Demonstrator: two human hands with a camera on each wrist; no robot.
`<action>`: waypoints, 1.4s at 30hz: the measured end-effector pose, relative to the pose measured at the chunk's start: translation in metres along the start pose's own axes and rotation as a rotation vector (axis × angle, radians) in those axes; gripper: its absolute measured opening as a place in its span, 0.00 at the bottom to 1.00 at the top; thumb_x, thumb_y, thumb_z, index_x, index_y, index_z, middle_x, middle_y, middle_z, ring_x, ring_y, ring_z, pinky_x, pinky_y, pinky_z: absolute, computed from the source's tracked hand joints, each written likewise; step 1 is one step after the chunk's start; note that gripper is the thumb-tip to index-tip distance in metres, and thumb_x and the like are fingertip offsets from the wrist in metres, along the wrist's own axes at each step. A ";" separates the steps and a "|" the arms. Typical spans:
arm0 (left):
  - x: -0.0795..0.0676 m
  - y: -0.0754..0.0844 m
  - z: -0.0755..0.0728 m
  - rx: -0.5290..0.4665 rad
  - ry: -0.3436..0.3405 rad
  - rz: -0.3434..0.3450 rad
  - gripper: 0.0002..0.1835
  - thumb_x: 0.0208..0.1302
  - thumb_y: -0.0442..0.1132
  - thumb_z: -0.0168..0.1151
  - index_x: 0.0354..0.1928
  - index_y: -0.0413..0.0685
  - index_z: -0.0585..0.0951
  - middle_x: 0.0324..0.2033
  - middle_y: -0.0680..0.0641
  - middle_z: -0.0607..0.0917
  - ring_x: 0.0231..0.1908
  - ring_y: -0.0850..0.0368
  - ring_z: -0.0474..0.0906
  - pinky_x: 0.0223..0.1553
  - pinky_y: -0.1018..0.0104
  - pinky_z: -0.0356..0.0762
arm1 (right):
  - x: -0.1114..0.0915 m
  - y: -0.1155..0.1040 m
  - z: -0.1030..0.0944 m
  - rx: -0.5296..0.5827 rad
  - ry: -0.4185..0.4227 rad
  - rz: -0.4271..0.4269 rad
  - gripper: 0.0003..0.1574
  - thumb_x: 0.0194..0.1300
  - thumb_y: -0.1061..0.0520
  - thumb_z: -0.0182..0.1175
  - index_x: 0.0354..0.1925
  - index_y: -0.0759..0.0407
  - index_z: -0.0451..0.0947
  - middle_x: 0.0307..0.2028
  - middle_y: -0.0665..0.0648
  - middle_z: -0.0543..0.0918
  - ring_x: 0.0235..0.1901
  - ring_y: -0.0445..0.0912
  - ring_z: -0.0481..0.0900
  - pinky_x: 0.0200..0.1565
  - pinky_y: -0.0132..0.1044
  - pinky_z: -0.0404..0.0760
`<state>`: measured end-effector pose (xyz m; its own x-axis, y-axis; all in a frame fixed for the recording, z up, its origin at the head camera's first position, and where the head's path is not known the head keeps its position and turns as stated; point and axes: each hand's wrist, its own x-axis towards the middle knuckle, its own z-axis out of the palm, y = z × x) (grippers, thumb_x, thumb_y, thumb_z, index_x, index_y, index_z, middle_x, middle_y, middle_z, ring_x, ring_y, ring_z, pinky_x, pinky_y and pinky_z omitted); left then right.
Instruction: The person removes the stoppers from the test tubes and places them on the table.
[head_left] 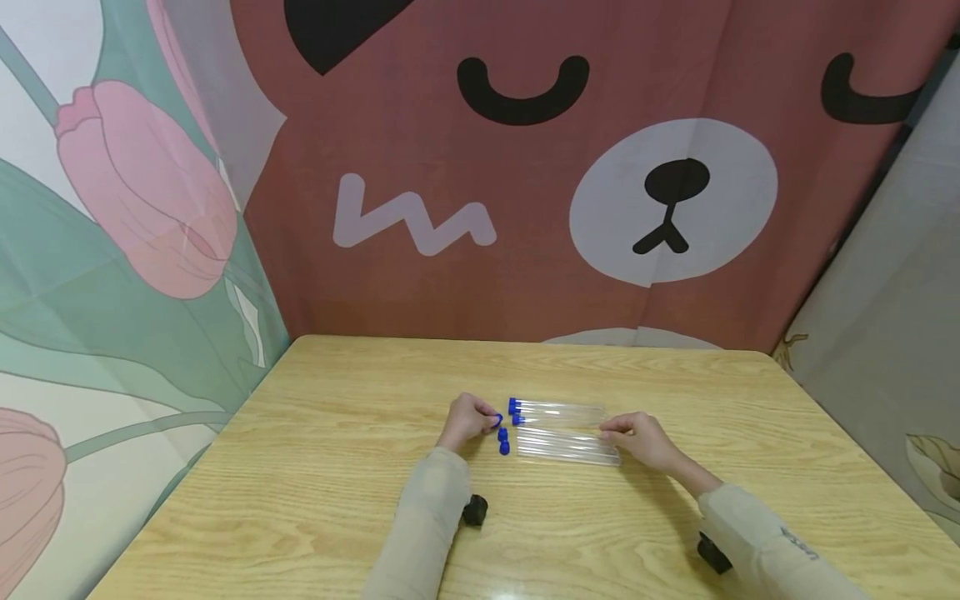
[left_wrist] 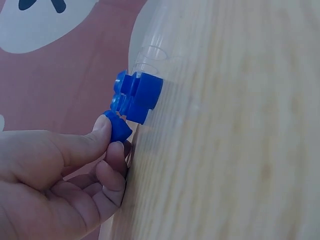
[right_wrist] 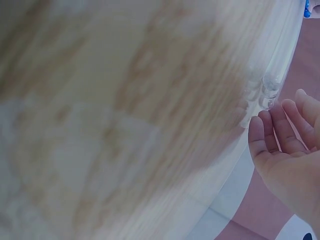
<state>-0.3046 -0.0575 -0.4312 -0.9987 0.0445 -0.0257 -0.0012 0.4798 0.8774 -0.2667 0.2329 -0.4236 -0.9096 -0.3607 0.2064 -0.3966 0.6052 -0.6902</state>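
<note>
My left hand [head_left: 467, 421] pinches a blue cap [left_wrist: 118, 127] between thumb and index finger. In the left wrist view, two loose blue caps [left_wrist: 145, 91] lie on the table just past it. To the right of the caps are several clear test tubes [head_left: 566, 448] without caps, side by side. Just behind them lie clear tubes with blue caps [head_left: 514, 407] on their left ends. My right hand [head_left: 641, 437] is by the tubes' right ends. Its fingers [right_wrist: 285, 132] are loosely bent beside the rounded ends [right_wrist: 270, 82]; no tube shows in its grasp.
Everything lies on a wood-grain table [head_left: 337, 483]. A printed bear curtain [head_left: 420, 292] hangs behind its far edge, and a flower-patterned cloth [head_left: 150, 192] is on the left. A black device [head_left: 475, 510] sits at the left wrist, another [head_left: 712, 552] at the right.
</note>
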 end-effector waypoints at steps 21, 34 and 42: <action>-0.005 0.004 -0.004 0.074 0.003 -0.002 0.02 0.48 0.27 0.66 0.26 0.36 0.83 0.23 0.47 0.81 0.25 0.58 0.74 0.28 0.69 0.75 | -0.002 -0.001 -0.001 0.015 -0.001 0.003 0.12 0.60 0.63 0.58 0.39 0.72 0.78 0.34 0.62 0.81 0.30 0.47 0.75 0.25 0.31 0.74; -0.004 0.004 -0.003 0.087 -0.021 0.021 0.02 0.48 0.26 0.66 0.26 0.35 0.83 0.22 0.47 0.81 0.23 0.59 0.74 0.26 0.71 0.75 | -0.001 0.002 0.000 -0.001 -0.012 -0.014 0.12 0.60 0.62 0.57 0.39 0.72 0.78 0.34 0.62 0.81 0.31 0.47 0.76 0.27 0.31 0.76; -0.006 0.004 -0.004 0.024 -0.025 -0.005 0.05 0.48 0.24 0.64 0.30 0.34 0.81 0.23 0.46 0.81 0.23 0.58 0.76 0.25 0.70 0.76 | -0.001 0.001 0.000 0.007 -0.007 -0.005 0.14 0.60 0.61 0.57 0.40 0.72 0.78 0.35 0.62 0.81 0.31 0.47 0.75 0.26 0.32 0.75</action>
<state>-0.2987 -0.0599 -0.4259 -0.9971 0.0637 -0.0418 -0.0042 0.5010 0.8654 -0.2659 0.2340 -0.4243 -0.9066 -0.3686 0.2056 -0.4006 0.5984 -0.6938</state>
